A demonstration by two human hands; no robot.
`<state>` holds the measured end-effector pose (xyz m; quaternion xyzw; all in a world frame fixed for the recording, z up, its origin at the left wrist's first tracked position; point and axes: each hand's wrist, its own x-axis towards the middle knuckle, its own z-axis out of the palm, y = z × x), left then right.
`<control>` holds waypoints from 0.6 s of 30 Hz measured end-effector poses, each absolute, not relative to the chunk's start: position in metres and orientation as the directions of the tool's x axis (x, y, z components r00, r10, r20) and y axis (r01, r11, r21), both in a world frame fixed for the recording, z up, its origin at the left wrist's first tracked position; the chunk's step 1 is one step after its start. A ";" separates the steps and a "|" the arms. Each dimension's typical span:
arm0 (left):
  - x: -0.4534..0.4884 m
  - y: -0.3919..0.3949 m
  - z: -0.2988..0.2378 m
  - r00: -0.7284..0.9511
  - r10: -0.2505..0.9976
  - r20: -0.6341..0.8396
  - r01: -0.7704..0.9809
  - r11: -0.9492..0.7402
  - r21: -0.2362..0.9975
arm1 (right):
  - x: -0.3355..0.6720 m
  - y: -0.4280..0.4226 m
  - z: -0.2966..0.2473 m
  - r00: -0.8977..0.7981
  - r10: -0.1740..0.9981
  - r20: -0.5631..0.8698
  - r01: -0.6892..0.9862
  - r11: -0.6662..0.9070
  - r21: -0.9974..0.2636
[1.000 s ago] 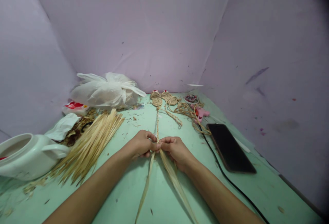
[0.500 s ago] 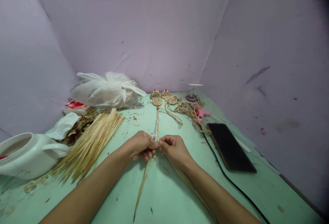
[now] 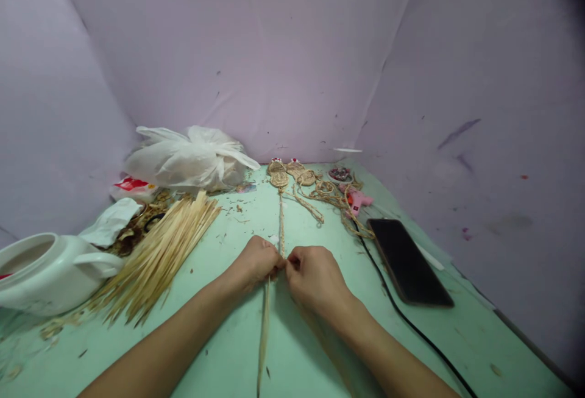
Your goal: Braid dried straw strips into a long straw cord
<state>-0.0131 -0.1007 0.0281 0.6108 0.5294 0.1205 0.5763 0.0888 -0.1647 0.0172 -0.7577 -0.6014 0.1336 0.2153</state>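
Observation:
A thin braid of dried straw (image 3: 282,224) runs from a pair of small woven sandals (image 3: 278,175) straight toward me. At its near end my left hand (image 3: 260,259) pinches the strands. My right hand (image 3: 315,276) meets it there, thumb and fingertips closed on the straw too. One loose straw strand (image 3: 264,337) hangs from below the left hand toward the table's near side. Another strand trails under my right wrist, blurred and partly hidden. The fingertips cover the exact crossing of the strands.
A bundle of dry straw (image 3: 169,252) and a white teapot (image 3: 50,273) lie left; a white plastic bag (image 3: 192,160) sits behind. To the right are coiled braid (image 3: 336,198), a pink glue gun (image 3: 358,199), its black cable (image 3: 388,291) and a phone (image 3: 409,262).
Both hands have shifted slightly toward me, and the right hand has turned more knuckles-up. The loose strand on the left has swung to hang straighter.

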 end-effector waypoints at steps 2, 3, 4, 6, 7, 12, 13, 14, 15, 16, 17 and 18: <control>-0.012 -0.102 0.030 0.371 0.779 -0.506 0.518 0.278 0.809 | 0.081 -0.170 0.022 0.224 0.972 0.073 0.901 -0.178 -0.395; -0.012 -0.103 0.030 0.359 0.769 -0.528 0.515 0.309 0.800 | 0.077 -0.173 0.023 0.208 0.975 0.083 0.920 -0.166 -0.354; -0.012 -0.102 0.029 0.352 0.758 -0.548 0.506 0.339 0.793 | 0.073 -0.176 0.025 0.189 0.978 0.092 0.935 -0.151 -0.320; -0.013 -0.100 0.027 0.367 0.730 -0.576 0.473 0.387 0.792 | 0.067 -0.180 0.026 0.162 0.981 0.110 0.955 -0.127 -0.270; -0.015 -0.099 0.026 0.381 0.718 -0.582 0.457 0.401 0.794 | 0.065 -0.181 0.026 0.153 0.981 0.119 0.961 -0.119 -0.249; -0.022 -0.092 0.027 0.487 0.665 -0.566 0.433 0.379 0.818 | 0.060 -0.185 0.020 0.104 0.977 0.185 0.982 -0.071 -0.174; -0.023 -0.091 0.028 0.504 0.659 -0.559 0.433 0.367 0.823 | 0.059 -0.185 0.019 0.085 0.978 0.192 0.984 -0.052 -0.173; -0.024 -0.091 0.029 0.518 0.656 -0.549 0.431 0.354 0.830 | 0.058 -0.186 0.018 0.070 0.978 0.194 0.984 -0.035 -0.177; -0.024 -0.091 0.029 0.527 0.658 -0.538 0.429 0.341 0.837 | 0.058 -0.187 0.018 0.057 0.980 0.193 0.982 -0.020 -0.187; -0.024 -0.090 0.029 0.533 0.662 -0.527 0.425 0.329 0.843 | 0.058 -0.187 0.018 0.046 0.981 0.189 0.979 -0.006 -0.204; -0.025 -0.089 0.029 0.539 0.663 -0.519 0.424 0.318 0.848 | 0.058 -0.187 0.019 0.038 0.982 0.186 0.973 0.006 -0.231; -0.025 -0.088 0.028 0.547 0.661 -0.514 0.426 0.308 0.850 | 0.060 -0.187 0.021 0.039 0.983 0.180 0.961 0.013 -0.276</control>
